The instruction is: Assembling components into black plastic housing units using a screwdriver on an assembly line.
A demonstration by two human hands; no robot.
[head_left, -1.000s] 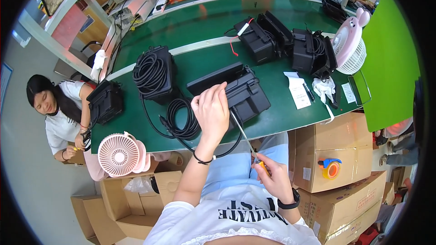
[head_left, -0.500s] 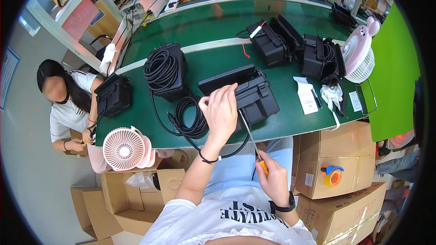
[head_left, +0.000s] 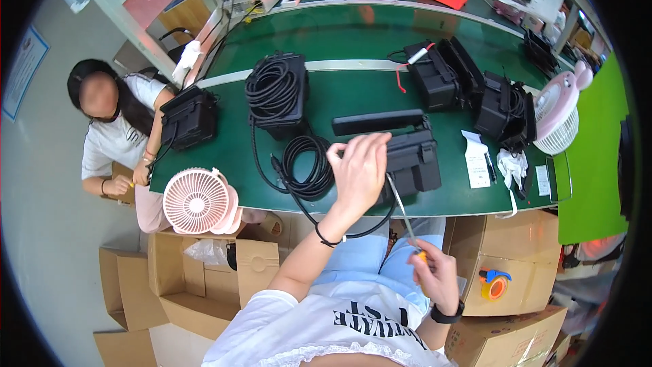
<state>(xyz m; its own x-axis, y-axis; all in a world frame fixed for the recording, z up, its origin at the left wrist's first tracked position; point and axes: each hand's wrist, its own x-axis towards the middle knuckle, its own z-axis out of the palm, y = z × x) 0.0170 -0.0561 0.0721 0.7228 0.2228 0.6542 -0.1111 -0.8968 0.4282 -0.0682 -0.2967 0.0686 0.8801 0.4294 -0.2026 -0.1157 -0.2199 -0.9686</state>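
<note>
A black plastic box (head_left: 415,156) with its lid raised stands near the front edge of the green table. My left hand (head_left: 361,168) grips its near left side, fingers stretched over the top. In my right hand (head_left: 436,277), below the table edge, is a screwdriver (head_left: 402,212) with an orange handle. Its long metal shaft points up at the box's front face beside my left hand; whether the tip touches a screw is hidden. A black cable (head_left: 372,232) runs from the box's front under my left wrist to a coil (head_left: 307,168) on the table.
Another black box (head_left: 294,113) with coiled cable stands left of mine. More black boxes (head_left: 435,87) stand back right, near paper slips (head_left: 477,163) and a pink fan (head_left: 558,112). Another pink fan (head_left: 197,202) sits front left, beside a seated co-worker (head_left: 121,126). Cartons (head_left: 506,258) flank my legs.
The whole view has shifted, so the table's things appear farther right. My left hand stays on the box. My right hand has turned slightly on the screwdriver, whose shaft still points at the box's front.
</note>
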